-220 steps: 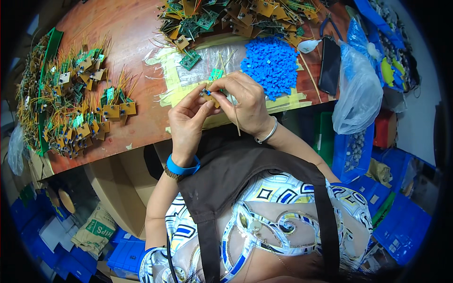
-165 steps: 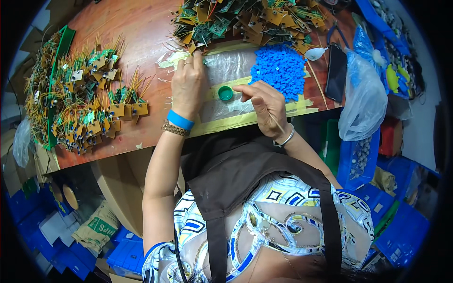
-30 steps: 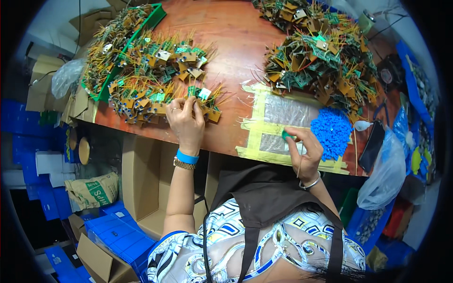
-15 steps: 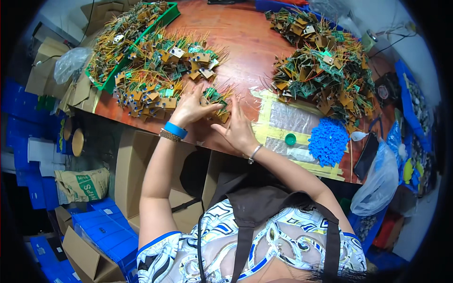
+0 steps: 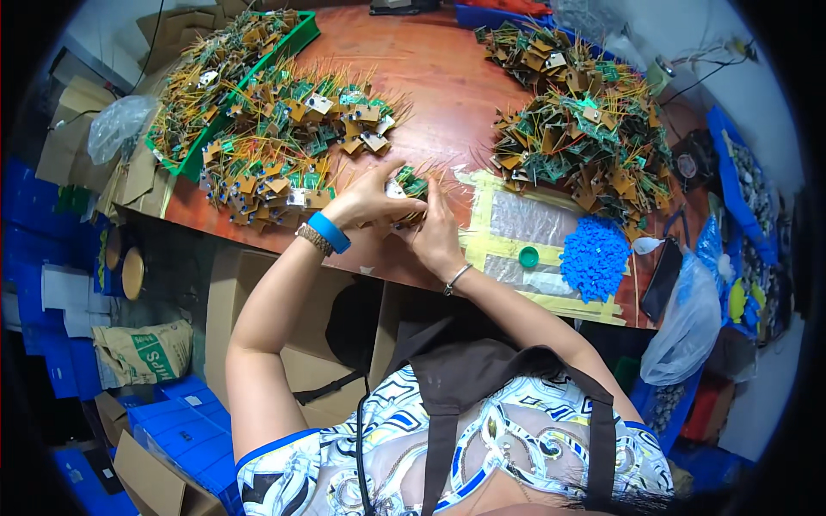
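A small bunch of green and brown circuit boards with thin wires (image 5: pixel 413 182) lies on the table in front of me, between my two hands. My left hand (image 5: pixel 370 202) curves round its left and near side, thumb stretched across toward the right. From the other side my right hand (image 5: pixel 437 234) presses against it with fingers pointing away from me. Together they gather the bunch; some fingertips are hidden by it. Just left is a large spread of similar wired boards (image 5: pixel 284 142). Another heap of wired boards (image 5: pixel 594 129) stands at the right.
A green tray (image 5: pixel 301 36) full of boards stands far left. On the right, a taped clear sheet (image 5: pixel 525 215) carries a small green cap (image 5: pixel 528 256) beside a pile of blue pieces (image 5: pixel 595 258). A plastic bag (image 5: pixel 684 331) hangs at the right edge. Open cardboard boxes stand below the table.
My hands have come closer together around the small bunch of circuit boards. My left hand has shifted right, its elbow swinging outward to the left. The whole view has moved slightly.
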`<state>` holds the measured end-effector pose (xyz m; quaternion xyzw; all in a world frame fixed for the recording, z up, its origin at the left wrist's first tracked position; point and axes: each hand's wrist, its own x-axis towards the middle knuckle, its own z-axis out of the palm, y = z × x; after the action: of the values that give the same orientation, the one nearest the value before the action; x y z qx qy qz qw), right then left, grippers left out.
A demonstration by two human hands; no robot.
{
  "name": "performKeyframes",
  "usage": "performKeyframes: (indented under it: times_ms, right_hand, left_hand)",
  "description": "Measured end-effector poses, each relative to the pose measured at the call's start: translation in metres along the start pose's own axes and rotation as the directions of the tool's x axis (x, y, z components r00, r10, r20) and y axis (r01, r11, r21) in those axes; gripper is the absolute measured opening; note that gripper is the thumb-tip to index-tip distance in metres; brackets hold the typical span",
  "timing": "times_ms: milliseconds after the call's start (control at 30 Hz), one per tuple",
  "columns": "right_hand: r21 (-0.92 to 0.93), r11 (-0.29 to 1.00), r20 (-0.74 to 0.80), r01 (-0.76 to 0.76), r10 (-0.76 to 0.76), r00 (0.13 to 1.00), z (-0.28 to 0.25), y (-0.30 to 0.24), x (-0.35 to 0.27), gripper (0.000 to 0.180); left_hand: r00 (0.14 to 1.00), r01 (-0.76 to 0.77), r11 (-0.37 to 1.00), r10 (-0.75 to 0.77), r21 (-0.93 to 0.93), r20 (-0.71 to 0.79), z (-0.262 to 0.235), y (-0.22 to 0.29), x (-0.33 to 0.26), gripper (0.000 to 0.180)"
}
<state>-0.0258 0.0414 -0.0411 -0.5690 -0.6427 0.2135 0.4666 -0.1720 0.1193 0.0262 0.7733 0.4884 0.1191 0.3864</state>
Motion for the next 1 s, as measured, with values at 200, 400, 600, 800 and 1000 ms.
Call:
performKeyframes:
  times_ms: [200, 400, 600, 800, 1000]
  right_hand:
    - [0.130, 0.988, 0.051, -0.083, 0.077, 0.996, -0.007, 0.003, 0.004, 0.098]
    - [0.180, 0.982, 0.057, -0.055, 0.045, 0.997, 0.000, 0.005, 0.006, 0.090]
    - [0.211, 0.976, 0.217, 0.053, -0.100, 0.971, 0.025, -0.017, 0.018, 0.082]
    - [0.273, 0.941, 0.226, 0.199, -0.264, 0.937, 0.054, -0.005, 0.036, 0.089]
    - [0.473, 0.871, 0.514, -0.136, -0.148, 0.845, 0.056, -0.010, 0.045, 0.091]
  left_hand:
    - [0.996, -0.071, 0.997, 0.073, -0.039, 0.043, -0.002, 0.012, 0.001, 0.097]
    - [0.916, -0.158, 0.978, 0.196, 0.135, -0.349, 0.025, 0.013, -0.024, 0.094]
    - [0.806, 0.056, 0.962, 0.114, 0.266, -0.581, 0.023, 0.008, -0.061, 0.103]
    - [0.687, 0.128, 0.871, 0.267, 0.474, -0.676, 0.044, -0.027, -0.096, 0.073]
    - [0.730, 0.133, 0.863, 0.247, 0.487, -0.637, 0.050, -0.050, -0.106, 0.078]
